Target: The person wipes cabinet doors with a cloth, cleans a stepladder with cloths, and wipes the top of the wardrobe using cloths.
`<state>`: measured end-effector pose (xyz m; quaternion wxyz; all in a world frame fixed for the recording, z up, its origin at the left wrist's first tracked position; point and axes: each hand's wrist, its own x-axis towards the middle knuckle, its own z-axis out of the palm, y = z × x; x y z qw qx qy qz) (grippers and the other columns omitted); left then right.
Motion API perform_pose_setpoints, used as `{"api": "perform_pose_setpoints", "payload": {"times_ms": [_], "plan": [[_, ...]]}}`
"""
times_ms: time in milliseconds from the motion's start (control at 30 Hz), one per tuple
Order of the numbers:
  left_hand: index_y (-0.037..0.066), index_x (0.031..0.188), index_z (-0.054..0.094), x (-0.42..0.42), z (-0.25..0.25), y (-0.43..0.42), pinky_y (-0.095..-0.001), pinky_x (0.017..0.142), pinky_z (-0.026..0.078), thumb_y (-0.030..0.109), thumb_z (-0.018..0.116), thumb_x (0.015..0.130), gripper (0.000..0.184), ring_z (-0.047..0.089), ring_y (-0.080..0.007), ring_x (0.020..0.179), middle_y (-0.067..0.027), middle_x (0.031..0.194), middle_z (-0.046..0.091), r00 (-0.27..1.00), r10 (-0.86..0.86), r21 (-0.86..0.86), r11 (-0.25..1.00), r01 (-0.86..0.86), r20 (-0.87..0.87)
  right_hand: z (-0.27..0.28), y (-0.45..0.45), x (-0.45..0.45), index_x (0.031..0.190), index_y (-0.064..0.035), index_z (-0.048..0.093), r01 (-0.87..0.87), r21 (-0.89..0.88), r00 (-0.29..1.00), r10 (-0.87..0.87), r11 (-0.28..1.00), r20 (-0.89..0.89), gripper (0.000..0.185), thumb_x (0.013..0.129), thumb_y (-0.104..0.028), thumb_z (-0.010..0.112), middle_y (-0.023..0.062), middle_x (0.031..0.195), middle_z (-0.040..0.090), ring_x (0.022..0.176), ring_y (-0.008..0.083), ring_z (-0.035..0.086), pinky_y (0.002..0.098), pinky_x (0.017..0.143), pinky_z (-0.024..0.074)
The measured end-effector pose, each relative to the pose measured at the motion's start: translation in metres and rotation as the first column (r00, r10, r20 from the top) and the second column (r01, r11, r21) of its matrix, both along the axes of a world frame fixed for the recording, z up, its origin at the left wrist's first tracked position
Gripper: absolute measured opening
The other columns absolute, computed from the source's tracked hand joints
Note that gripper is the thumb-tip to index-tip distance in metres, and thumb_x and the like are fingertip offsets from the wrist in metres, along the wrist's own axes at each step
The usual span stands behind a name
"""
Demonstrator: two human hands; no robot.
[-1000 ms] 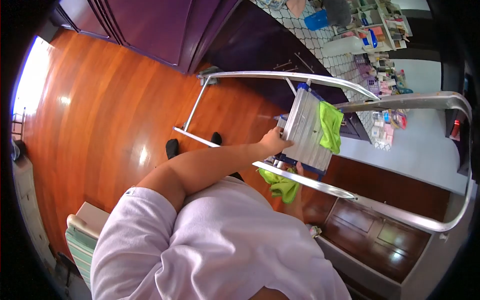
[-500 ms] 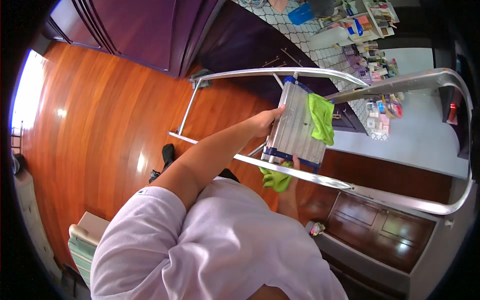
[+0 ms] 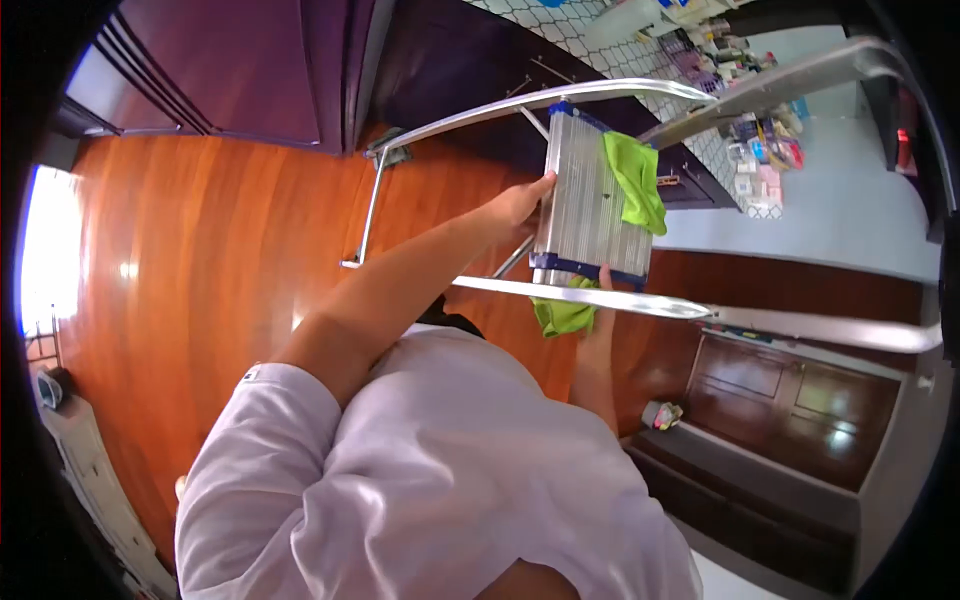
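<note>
Glossy wood floor [image 3: 180,230]; purple cabinet [image 3: 250,75] upper left; small containers [image 3: 768,180] crowding patterned worktop [image 3: 560,35]; brown panelled doors [image 3: 742,385] right.

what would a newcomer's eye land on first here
Probably the shiny metal stepladder, its rails sweeping across the centre and upper right. A vivid green cloth lies over its ribbed step, and a second green cloth shows beside the right hand, below the lower rail. Glossy orange-brown floor fills much of the left side.
</note>
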<state>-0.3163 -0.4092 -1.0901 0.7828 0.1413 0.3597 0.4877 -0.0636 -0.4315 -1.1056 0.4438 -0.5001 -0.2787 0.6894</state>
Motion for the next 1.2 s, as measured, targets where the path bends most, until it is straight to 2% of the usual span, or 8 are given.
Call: {"api": "perform_pose_setpoints", "payload": {"times_ms": [33,200,467,733,833,933,1067,1200], "plan": [[-0.004,0.114,0.057,0.005,-0.012,0.004,-0.0385,0.082,0.049,0.051,0.049,0.092,0.06,0.063,-0.0242,0.09,-0.016,0.104,0.064,0.999,0.019,0.036,0.999,-0.018,-0.028,0.008,-0.006,0.0,0.105,-0.0089,0.056,-0.09,0.018,0.996,0.091,0.996,-0.02,0.038,0.087,-0.041,0.064,0.0013,0.085,0.061,0.072,0.014,0.059,0.0289,0.064,0.0494],[-0.001,0.108,0.057,-0.005,-0.001,0.014,-0.0348,0.086,0.048,0.037,0.06,0.09,0.042,0.061,-0.0194,0.09,-0.0081,0.096,0.062,0.934,-0.012,0.086,0.995,0.046,-0.358,0.006,0.0,-0.014,0.097,-0.0006,0.057,0.001,0.044,0.977,-0.011,0.999,0.212,0.036,0.087,-0.034,0.065,0.0088,0.072,0.063,0.059,0.0216,0.061,0.0321,0.056,0.052],[0.004,0.108,0.056,-0.018,-0.016,0.022,-0.0328,0.089,0.048,0.015,0.058,0.091,0.021,0.06,-0.0165,0.094,-0.0051,0.103,0.062,0.924,-0.13,0.113,0.977,0.181,-0.359,0.0,-0.012,-0.016,0.11,0.0071,0.057,0.085,0.002,0.979,-0.084,0.996,0.184,0.033,0.086,-0.015,0.061,0.0105,0.093,0.064,0.08,0.0207,0.064,0.0341,0.07,0.0519],[0.006,0.101,0.059,-0.015,-0.008,0.01,-0.0349,0.085,0.047,0.027,0.058,0.091,0.023,0.059,-0.0179,0.087,-0.0058,0.092,0.062,0.866,-0.144,0.099,0.971,0.217,-0.479,-0.01,-0.019,-0.021,0.091,0.0024,0.06,0.134,0.115,0.99,-0.137,0.984,0.022,0.026,0.084,-0.021,0.069,0.0094,0.084,0.064,0.071,0.0176,0.063,0.0298,0.063,0.0505],[0.006,0.101,0.058,-0.013,-0.012,0.009,-0.035,0.082,0.048,0.029,0.059,0.091,0.025,0.059,-0.0185,0.086,-0.0058,0.09,0.061,0.834,-0.141,0.106,0.967,0.231,-0.533,0.003,-0.025,-0.022,0.097,0.0032,0.06,0.101,0.125,0.989,-0.114,0.987,0.098,0.026,0.084,-0.018,0.068,0.0085,0.085,0.065,0.073,0.0181,0.063,0.0304,0.066,0.0504],[0.006,0.1,0.058,-0.018,-0.009,0.012,-0.0347,0.079,0.049,0.031,0.06,0.09,0.027,0.058,-0.0176,0.085,-0.0058,0.088,0.06,0.81,-0.192,0.061,0.961,0.269,-0.554,-0.004,-0.03,-0.006,0.107,0.0031,0.059,-0.24,0.246,0.788,0.04,0.939,0.615,0.03,0.082,-0.013,0.066,0.007,0.084,0.066,0.078,0.0184,0.063,0.0309,0.071,0.0503],[0.004,0.105,0.056,-0.021,-0.013,0.016,-0.0346,0.082,0.049,0.033,0.062,0.089,0.033,0.06,-0.0187,0.09,-0.0074,0.097,0.06,0.833,-0.194,0.049,0.965,0.256,-0.517,0.047,-0.068,-0.016,0.111,0.0006,0.059,-0.464,0.441,0.816,0.178,0.768,0.55,0.037,0.081,-0.018,0.067,0.0102,0.101,0.065,0.094,0.0186,0.062,0.031,0.08,0.0473],[-0.001,0.13,0.045,-0.021,-0.038,0.011,-0.0461,0.102,0.035,0.06,0.047,0.089,0.073,0.052,-0.0283,0.111,-0.0193,0.127,0.051,0.846,-0.351,0.075,0.908,0.412,-0.401,0.063,-0.072,-0.031,0.112,-0.0032,0.059,-0.491,0.463,0.729,0.056,0.738,0.683,0.042,0.081,-0.029,0.071,0.0095,0.106,0.065,0.098,0.0217,0.063,0.0371,0.083,0.047]]}}
